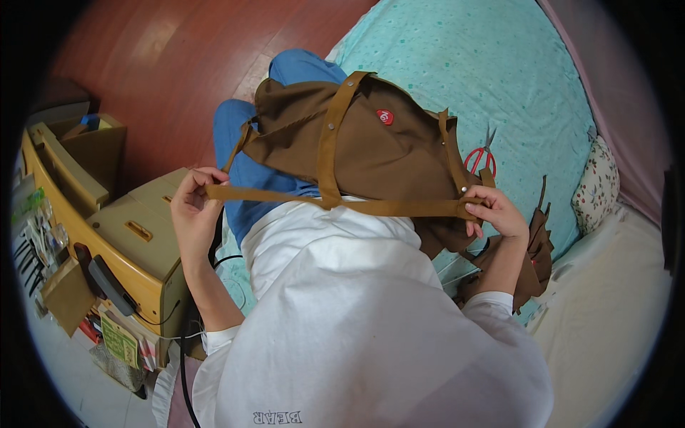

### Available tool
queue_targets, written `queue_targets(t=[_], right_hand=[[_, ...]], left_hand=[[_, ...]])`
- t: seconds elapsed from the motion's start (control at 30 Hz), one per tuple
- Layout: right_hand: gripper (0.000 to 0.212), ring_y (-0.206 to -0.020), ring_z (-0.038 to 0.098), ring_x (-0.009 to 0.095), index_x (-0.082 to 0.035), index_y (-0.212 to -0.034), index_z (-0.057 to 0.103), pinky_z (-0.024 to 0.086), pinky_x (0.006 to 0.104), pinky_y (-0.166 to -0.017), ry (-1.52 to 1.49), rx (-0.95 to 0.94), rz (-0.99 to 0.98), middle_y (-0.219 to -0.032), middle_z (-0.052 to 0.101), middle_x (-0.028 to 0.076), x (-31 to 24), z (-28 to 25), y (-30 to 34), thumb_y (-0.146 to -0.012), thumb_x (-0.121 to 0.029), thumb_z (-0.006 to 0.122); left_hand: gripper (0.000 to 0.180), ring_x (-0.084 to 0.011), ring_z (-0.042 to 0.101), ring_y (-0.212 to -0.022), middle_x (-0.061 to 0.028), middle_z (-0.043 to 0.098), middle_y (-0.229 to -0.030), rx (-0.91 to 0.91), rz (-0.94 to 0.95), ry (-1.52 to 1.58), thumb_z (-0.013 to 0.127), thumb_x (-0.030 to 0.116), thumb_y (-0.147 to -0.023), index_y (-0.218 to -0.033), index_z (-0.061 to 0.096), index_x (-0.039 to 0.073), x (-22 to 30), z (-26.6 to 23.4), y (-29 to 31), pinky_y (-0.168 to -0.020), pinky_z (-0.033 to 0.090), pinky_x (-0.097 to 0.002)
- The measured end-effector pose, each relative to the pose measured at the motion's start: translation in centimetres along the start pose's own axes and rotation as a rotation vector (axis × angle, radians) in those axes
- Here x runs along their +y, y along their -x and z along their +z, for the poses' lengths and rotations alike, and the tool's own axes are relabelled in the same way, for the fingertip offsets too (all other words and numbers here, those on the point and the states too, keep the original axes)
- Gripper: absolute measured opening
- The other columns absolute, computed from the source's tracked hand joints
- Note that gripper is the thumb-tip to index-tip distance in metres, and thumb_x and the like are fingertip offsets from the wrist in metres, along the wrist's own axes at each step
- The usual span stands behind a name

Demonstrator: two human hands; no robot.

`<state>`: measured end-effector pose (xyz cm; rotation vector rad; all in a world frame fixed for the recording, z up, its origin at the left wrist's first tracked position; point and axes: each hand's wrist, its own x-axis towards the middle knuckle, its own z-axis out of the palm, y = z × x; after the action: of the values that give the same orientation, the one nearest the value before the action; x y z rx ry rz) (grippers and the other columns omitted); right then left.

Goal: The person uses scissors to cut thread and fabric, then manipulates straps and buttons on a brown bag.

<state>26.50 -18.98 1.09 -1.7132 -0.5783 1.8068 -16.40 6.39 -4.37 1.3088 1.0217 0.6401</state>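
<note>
A brown cloth piece [385, 153], which looks like an apron, lies over my lap, with a round red patch and metal studs on it. A lighter brown strap [399, 207] is stretched crosswise in front of my waist. My left hand [198, 203] pinches its left end between thumb and fingers. Its right end is in my right hand [496, 212], closed on it beside a metal stud. Another strap [332, 135] runs from the far edge of the cloth down to the crosswise one. Scissors with red handles [480, 157] lie on the bed just beyond my right hand.
I sit on a bed with a turquoise sheet [514, 64]. More brown cloth [531, 267] lies bunched at my right, near a floral pillow [598, 185]. A beige cabinet [143, 221] and items on a yellow-edged desk stand at my left. A black cable [183, 371] hangs beside me.
</note>
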Motion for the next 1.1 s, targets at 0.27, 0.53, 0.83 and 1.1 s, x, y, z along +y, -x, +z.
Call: queue_targets(t=[0.27, 0.53, 0.83, 1.1], right_hand=[[0.031, -0.097, 0.06, 0.02, -0.002, -0.109, 0.058, 0.047, 0.0317, -0.084, 0.736, 0.156, -0.162, -0.101, 0.063, 0.009, -0.6, 0.9, -3.8, -0.083, -0.012, 0.071], [0.04, -0.111, 0.054, 0.032, -0.004, -0.112, 0.061, 0.043, 0.0378, -0.095, 0.71, -0.07, -0.752, -0.121, 0.057, 0.013, -5.2, 14.1, -11.6, -0.078, -0.018, 0.074], [0.011, -0.088, 0.062, 0.012, 0.002, -0.097, 0.059, 0.047, 0.0244, -0.079, 0.068, 0.086, -0.482, -0.09, 0.066, 0.005, -7.5, 9.8, -8.1, -0.088, -0.006, 0.06], [0.014, -0.055, 0.048, 0.01, 0.002, -0.092, 0.057, 0.041, 0.0238, -0.055, -0.178, 0.124, -0.772, -0.065, 0.051, 0.004, -12.2, 6.9, -5.0, -0.089, -0.012, 0.055]], left_hand=[[0.019, -0.0194, 0.06, -0.108, -0.011, 0.057, -0.116, -0.14, 0.024, 0.064, 0.057, -0.011, -0.086, -0.102, 0.053, -0.001, 2.1, 0.7, 0.1, -0.097, 0.045, -0.0315], [0.02, -0.0213, 0.06, -0.111, -0.0136, 0.056, -0.122, -0.135, 0.107, 0.128, 0.06, -0.004, -0.086, -0.104, 0.052, 0.001, 3.7, 1.1, -1.8, -0.099, 0.045, -0.0347], [0.016, -0.0182, 0.062, -0.103, -0.0108, 0.059, -0.113, -0.083, 0.127, -0.037, 0.057, -0.01, -0.085, -0.098, 0.054, -0.001, 2.4, 2.3, -1.8, -0.091, 0.049, -0.0303], [0.01, -0.0119, 0.057, -0.065, -0.0087, 0.059, -0.073, 0.226, 0.392, -0.598, 0.062, -0.004, -0.08, -0.081, 0.053, -0.001, -0.2, 6.3, -7.8, -0.061, 0.048, -0.0274]])
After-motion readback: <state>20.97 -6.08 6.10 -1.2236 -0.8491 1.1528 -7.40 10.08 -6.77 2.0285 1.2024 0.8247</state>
